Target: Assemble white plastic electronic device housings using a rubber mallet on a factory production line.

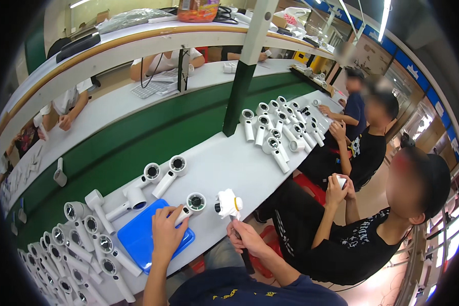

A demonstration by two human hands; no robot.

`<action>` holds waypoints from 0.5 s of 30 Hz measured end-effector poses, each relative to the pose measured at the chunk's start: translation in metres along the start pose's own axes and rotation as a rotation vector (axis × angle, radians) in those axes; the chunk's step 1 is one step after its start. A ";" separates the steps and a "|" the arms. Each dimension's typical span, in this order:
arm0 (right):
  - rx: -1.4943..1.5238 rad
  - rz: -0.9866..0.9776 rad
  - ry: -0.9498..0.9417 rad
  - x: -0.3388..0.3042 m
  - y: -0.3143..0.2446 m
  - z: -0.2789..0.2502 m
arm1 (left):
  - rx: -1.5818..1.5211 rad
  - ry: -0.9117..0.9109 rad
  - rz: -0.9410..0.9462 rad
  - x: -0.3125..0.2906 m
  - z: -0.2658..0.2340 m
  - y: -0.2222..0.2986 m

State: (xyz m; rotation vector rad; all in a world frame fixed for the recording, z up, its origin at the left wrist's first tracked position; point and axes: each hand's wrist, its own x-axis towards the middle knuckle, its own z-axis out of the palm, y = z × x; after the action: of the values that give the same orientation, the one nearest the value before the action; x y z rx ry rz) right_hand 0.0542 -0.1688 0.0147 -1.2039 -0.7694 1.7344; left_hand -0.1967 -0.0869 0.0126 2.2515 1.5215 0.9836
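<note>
My left hand [168, 227] is closed round the handle of a white handheld fan [196, 201], over the right part of a blue plastic tray [132, 239]. The fan's round head, with dark blades and a white rim, points away from me. In my right hand [247, 237] is a dark-handled tool wrapped in white cloth [228, 203]. A yellow band circles the wrapped head, and a black round part shows at its left side. The tool's head stands just right of the fan, apart from it. Its exact kind is unclear.
Many white handheld fans [107, 245] crowd the table's left end, and several others [176, 166] lie behind the tray. Another group [275, 132] lies farther right, past a green-and-white post [239, 92]. A co-worker [336, 229] sits close on my right. A green divider [137, 132] runs behind the table.
</note>
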 end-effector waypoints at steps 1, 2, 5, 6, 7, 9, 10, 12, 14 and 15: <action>-0.004 0.006 -0.002 -0.001 0.000 0.001 | -0.030 0.048 0.015 -0.003 0.000 -0.002; -0.019 0.077 0.001 -0.003 -0.001 -0.002 | -0.063 0.096 0.031 -0.005 0.001 -0.002; -0.121 0.156 0.039 -0.004 0.006 -0.001 | -0.074 0.161 0.066 -0.010 -0.001 0.000; -0.207 0.158 0.071 -0.005 0.008 -0.002 | -0.079 0.157 0.059 -0.012 -0.001 0.001; -0.208 0.166 0.074 -0.006 0.009 -0.004 | -0.061 0.165 0.028 -0.013 -0.002 0.001; -0.144 0.205 0.096 -0.005 0.012 -0.004 | -0.041 0.173 0.007 -0.013 -0.005 0.002; -0.142 0.210 0.098 -0.006 0.016 -0.008 | -0.042 0.169 0.004 -0.012 -0.007 0.003; -0.061 0.177 0.060 -0.007 0.024 -0.018 | -0.013 0.081 -0.003 -0.010 -0.012 0.004; 0.015 0.210 0.028 -0.007 0.028 -0.022 | 0.014 0.077 0.011 -0.006 -0.013 0.004; 0.089 0.240 -0.003 -0.006 0.029 -0.025 | 0.040 0.075 0.026 -0.005 -0.012 0.004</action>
State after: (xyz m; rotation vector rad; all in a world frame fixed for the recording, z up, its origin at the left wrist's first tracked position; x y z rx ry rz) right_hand 0.0697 -0.1868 -0.0163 -1.2739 -0.5600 1.9438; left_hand -0.2029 -0.0949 0.0220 2.2909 1.5596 1.0655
